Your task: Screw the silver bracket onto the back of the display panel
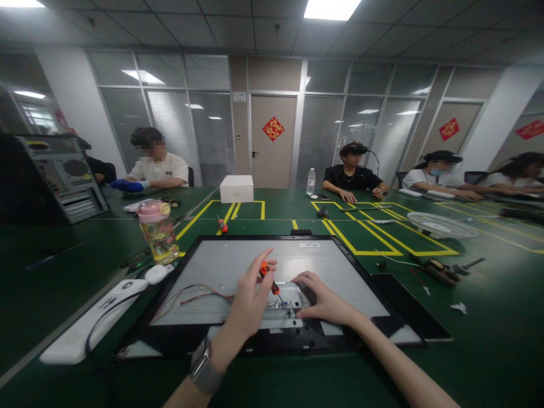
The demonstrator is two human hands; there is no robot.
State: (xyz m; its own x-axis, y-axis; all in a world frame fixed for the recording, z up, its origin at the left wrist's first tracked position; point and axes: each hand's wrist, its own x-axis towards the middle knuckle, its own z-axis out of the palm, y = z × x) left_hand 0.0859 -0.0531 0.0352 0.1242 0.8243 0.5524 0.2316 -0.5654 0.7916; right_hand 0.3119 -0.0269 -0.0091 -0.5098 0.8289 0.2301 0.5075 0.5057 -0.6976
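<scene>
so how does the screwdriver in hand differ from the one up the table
The held screwdriver is gripped in the left hand; the far screwdriver lies loose, touched by nobody. The held one stands tilted, tip down at the monitor back; the far one lies flat on the green table. Both are small with red-orange handles.

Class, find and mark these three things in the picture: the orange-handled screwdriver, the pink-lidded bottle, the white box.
orange-handled screwdriver (272,283): head view, middle of its handle.
pink-lidded bottle (159,238): head view, clear body.
white box (237,188): head view, front face.
</scene>
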